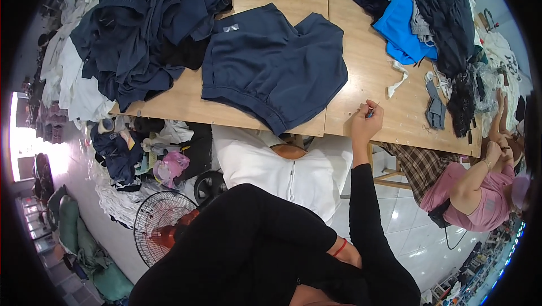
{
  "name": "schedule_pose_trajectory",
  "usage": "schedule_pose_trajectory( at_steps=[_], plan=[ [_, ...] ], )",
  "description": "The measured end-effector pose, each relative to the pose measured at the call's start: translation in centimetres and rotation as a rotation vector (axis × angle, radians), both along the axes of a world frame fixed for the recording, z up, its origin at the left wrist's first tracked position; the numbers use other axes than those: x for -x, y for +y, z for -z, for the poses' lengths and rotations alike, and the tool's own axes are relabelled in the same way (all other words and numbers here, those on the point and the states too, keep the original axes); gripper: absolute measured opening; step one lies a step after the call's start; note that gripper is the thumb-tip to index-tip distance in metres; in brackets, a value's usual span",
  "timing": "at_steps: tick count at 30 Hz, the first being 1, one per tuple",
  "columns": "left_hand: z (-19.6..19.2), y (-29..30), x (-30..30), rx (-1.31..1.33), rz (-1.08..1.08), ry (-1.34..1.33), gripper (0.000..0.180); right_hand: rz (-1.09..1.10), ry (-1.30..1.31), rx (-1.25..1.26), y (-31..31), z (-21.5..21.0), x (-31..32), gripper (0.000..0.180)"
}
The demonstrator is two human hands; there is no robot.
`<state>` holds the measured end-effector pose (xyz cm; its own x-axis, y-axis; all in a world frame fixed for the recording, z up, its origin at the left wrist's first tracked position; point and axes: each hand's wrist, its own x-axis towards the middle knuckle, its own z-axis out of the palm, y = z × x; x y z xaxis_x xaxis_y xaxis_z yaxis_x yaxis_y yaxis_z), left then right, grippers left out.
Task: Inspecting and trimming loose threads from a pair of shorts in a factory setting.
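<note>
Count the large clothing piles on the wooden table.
2. One dark pile is on the left of the table, beside the flat navy garment; one mixed pile, with bright blue fabric, is on the right. Others may lie outside the view.

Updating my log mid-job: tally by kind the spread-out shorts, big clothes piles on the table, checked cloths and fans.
Dark blue shorts: 1
Big clothes piles, left pile and right pile: 2
Checked cloth: 1
Fan: 1
Total: 5
</note>
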<state>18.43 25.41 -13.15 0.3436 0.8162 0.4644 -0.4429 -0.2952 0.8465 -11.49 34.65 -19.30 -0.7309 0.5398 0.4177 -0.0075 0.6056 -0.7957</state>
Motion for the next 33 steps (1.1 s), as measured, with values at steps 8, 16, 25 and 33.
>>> schedule_pose_trajectory(
  at_steps=[8, 16, 25, 33],
  plan=[
    [0.5, 0.8, -0.4, -0.17, -0.096, 0.079, 0.043, -0.009, -0.005, -0.021, 0.7, 0.5, 0.1, 0.011],
    [1.6, 3.2, -1.2, -0.306, -0.257, 0.14, 0.043, -0.049, -0.01, 0.03, -1.6, -1.1, 0.2, 0.011],
    [-9.1, -25.8, 23.5, 0.815, -1.479, 0.769, 0.038, 0.03, -0.013, 0.203, 1.0, -0.1, -0.4, 0.017],
    [-2.8, -22.9, 27.0, 1.098, -1.585, 1.241, 0.05, -0.365, -0.375, -0.338, -2.7, -5.3, 4.3, 0.03]
  ],
)
